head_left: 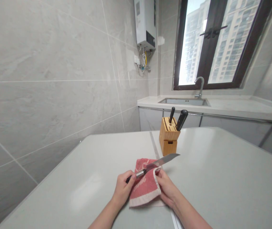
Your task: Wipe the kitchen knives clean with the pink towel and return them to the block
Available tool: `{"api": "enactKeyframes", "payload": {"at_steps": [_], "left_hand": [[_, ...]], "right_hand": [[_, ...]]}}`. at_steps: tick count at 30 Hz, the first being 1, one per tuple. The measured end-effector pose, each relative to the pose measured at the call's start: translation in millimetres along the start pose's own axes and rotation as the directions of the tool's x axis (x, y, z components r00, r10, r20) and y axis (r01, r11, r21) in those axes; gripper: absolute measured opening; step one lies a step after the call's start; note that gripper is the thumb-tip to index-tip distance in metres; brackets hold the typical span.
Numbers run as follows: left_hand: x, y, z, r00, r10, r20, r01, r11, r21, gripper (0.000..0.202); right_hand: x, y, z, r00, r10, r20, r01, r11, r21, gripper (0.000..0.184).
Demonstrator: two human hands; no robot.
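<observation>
My left hand (123, 190) grips the black-and-steel handle of a kitchen knife (161, 161), whose blade points up and to the right. My right hand (166, 188) holds a folded red-and-white towel (145, 190) around the base of the blade. The towel covers part of the blade's lower end. Beyond the hands, a wooden knife block (168, 135) stands on the table with two black-handled knives in it. The blade tip is close to the block but apart from it.
The pale table (217, 168) runs beneath my hands, with a metal strip along it. Behind it are a counter with a steel sink (183, 101) and curved faucet (200, 86), a window (217, 44), and a wall-mounted water heater (145, 24). Grey tiles cover the left wall.
</observation>
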State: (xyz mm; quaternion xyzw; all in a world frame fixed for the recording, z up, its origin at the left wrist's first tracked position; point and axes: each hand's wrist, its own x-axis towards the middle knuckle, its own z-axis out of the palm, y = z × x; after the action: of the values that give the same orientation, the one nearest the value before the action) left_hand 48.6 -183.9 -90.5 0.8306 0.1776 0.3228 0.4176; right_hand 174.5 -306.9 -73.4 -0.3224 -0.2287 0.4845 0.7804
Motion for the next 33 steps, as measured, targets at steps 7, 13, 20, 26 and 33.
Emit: {"api": "enactKeyframes", "payload": {"at_steps": [7, 13, 20, 26, 33], "left_hand": [[-2, 6, -0.8, 0.997, 0.037, 0.069, -0.039, 0.998, 0.04, 0.034], [-3, 2, 0.1, 0.999, 0.037, 0.019, -0.038, 0.998, 0.057, 0.035], [0, 2, -1.0, 0.999, -0.006, -0.049, 0.007, 1.0, 0.029, 0.036], [4, -7, -2.3, 0.991, -0.077, -0.106, 0.072, 0.996, -0.049, 0.036], [7, -16, -1.2, 0.953, -0.262, -0.152, 0.217, 0.94, -0.262, 0.035]], "right_hand": [[6, 6, -5, 0.998, -0.046, -0.049, 0.043, 0.998, -0.045, 0.022], [8, 0, -9, 0.99, -0.099, -0.1, 0.096, 0.995, -0.041, 0.019], [6, -9, -5, 0.984, -0.105, -0.141, 0.102, 0.994, -0.03, 0.016], [8, -18, -7, 0.965, -0.141, -0.223, 0.152, 0.988, 0.032, 0.02], [13, -24, -20, 0.941, -0.13, -0.313, 0.187, 0.969, 0.16, 0.009]]}}
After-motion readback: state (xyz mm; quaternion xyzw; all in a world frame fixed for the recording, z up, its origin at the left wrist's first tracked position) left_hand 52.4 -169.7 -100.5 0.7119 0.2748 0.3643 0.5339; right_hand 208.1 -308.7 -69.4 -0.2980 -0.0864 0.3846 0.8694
